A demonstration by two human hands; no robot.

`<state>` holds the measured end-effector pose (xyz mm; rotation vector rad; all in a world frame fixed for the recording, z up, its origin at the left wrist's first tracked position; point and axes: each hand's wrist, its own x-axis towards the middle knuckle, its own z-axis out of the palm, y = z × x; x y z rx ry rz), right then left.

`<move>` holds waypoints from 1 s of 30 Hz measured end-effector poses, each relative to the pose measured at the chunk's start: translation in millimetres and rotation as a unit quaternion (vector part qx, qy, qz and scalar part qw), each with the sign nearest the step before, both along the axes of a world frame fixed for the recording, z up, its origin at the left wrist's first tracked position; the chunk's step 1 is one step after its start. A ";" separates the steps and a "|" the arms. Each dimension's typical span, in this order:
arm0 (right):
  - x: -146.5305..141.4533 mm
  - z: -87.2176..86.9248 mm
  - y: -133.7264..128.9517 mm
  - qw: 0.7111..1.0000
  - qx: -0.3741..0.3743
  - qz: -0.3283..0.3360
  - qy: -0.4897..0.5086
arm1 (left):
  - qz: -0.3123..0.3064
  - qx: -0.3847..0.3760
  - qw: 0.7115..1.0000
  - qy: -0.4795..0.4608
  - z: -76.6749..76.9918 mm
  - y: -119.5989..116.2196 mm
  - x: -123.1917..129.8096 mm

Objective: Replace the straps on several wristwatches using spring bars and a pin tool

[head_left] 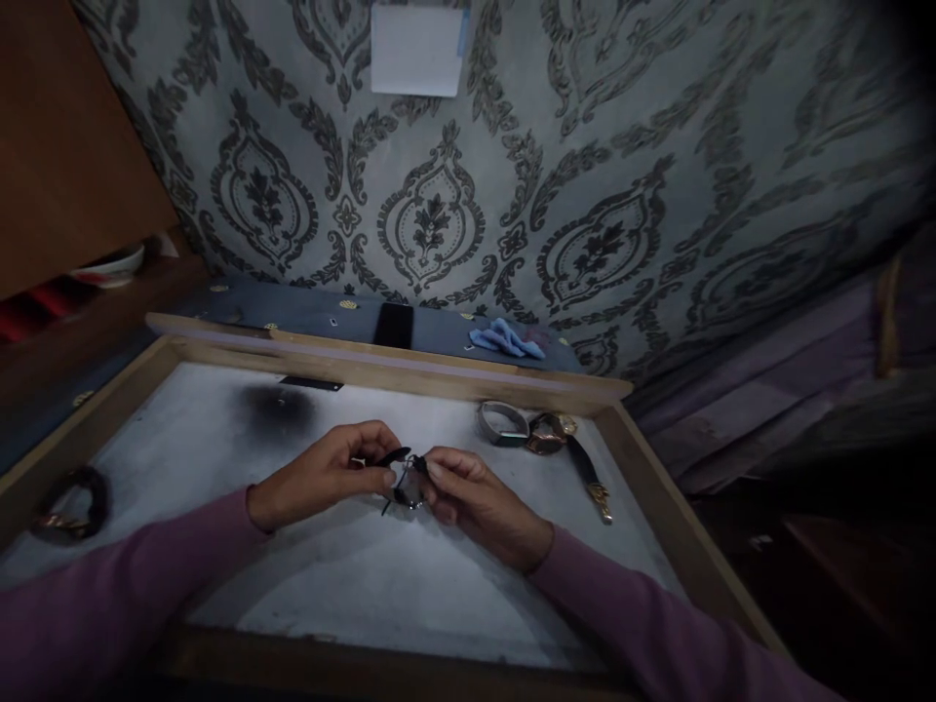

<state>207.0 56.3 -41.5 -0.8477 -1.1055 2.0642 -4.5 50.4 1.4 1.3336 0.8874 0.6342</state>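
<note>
A wristwatch with a dark strap (413, 502) is held between my two hands, just over the white-bottomed wooden tray. My left hand (336, 468) pinches one dark end of the strap between thumb and fingers. On the other side, my right hand (479, 492) grips the watch near its other dark strap end. Fingers partly cover the watch, and its face is too small and dim to make out.
The wooden tray's rim (409, 363) surrounds my hands. At its right lie a silver-band watch (495, 436), a gold-brown watch (545, 446) and a black-strap watch (583, 460). A dark bracelet-like watch (97, 497) lies left. Behind are a phone (394, 325) and blue cloth (506, 338).
</note>
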 end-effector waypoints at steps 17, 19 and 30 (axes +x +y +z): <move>1.8 -2.7 0.0 0.996 0.077 0.010 -0.039 | -0.004 -0.007 1.000 0.011 -6.6 0.9 2.3; 1.8 -3.1 0.2 0.994 0.094 0.015 -0.046 | -0.004 -0.019 1.000 0.005 -6.3 0.5 2.4; 0.5 -2.9 -1.6 0.976 0.192 0.013 -0.106 | 0.008 -0.001 0.998 0.057 -3.5 1.0 5.7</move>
